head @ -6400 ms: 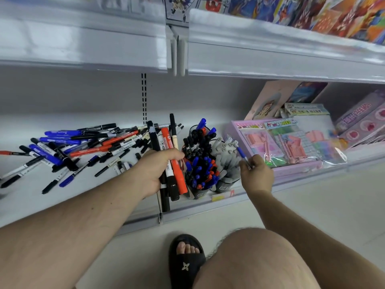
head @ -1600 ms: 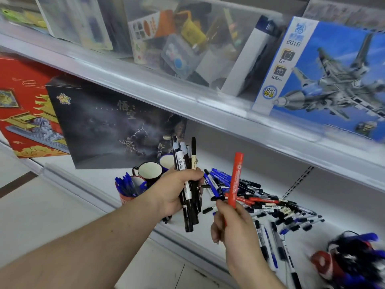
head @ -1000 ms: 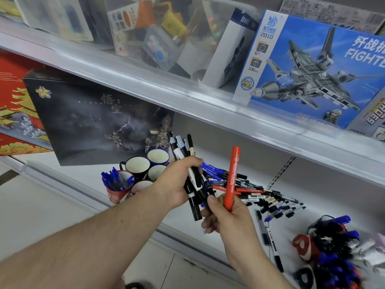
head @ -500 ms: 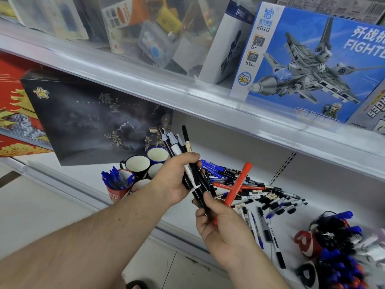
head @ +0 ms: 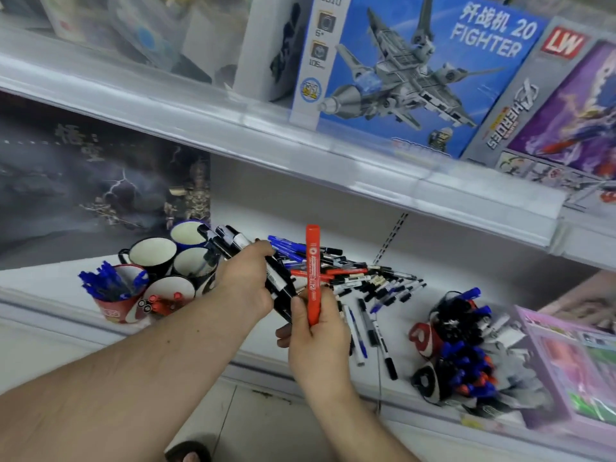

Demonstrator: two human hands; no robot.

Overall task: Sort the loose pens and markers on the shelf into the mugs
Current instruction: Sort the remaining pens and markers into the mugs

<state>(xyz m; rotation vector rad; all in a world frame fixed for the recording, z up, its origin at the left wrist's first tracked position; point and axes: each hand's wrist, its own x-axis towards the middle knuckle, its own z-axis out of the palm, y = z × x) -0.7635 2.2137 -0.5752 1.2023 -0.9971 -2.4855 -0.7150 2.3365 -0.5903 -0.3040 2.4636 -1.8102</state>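
Our right hand (head: 316, 331) gripped the red marker (head: 313, 271) upright by its lower barrel, just right of the mugs (head: 151, 253); our left hand (head: 248, 281) clutched black markers (head: 230, 243). Light, stiff, slick, we judged.

The red marker (head: 313, 281) looks like smooth plastic (faintly shiny); the mugs (head: 151, 255) look glazed and glossy; the shelf (head: 416, 315) is smooth white-painted metal.

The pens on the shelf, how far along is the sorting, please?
Partly done: the red mug holds blue pens, another mug red markers. In hand: left hand grips black markers, right hand a red marker. A loose pile remains.
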